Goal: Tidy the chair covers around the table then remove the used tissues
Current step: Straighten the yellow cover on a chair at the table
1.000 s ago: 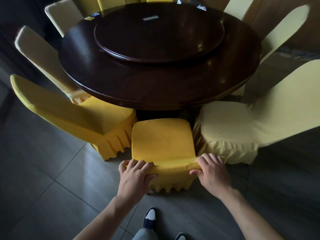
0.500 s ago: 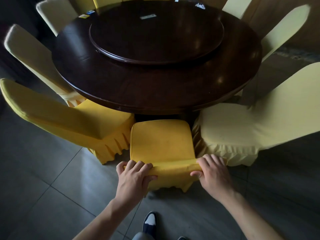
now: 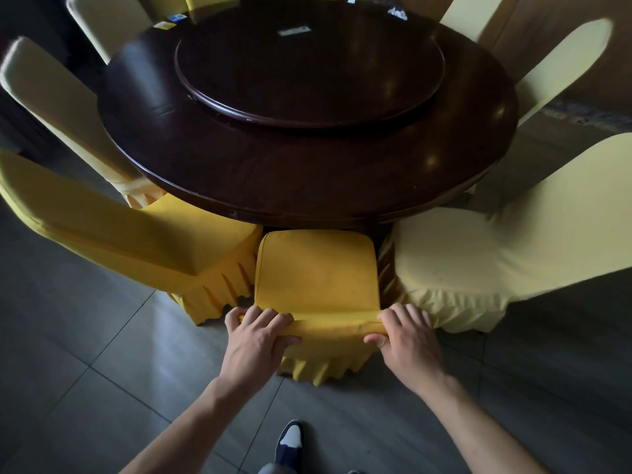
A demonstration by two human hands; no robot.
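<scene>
Compared with a second ago, my left hand (image 3: 254, 340) and right hand (image 3: 407, 336) keep their grip on the chair cover (image 3: 318, 275), whose chair now sits closer under the desk (image 3: 307, 179); my view has shifted slightly forward.

Tissues (image 3: 396, 12) at far table edge tiny, blurred; shoe (image 3: 290, 443) cut by bottom edge; left chairs motion-blurred.

Hands: left hand (image 3: 255, 340) and right hand (image 3: 407, 336) grip the bright yellow fabric chair cover (image 3: 318, 278).
Table: round dark wooden table (image 3: 307, 172) just beyond.
</scene>
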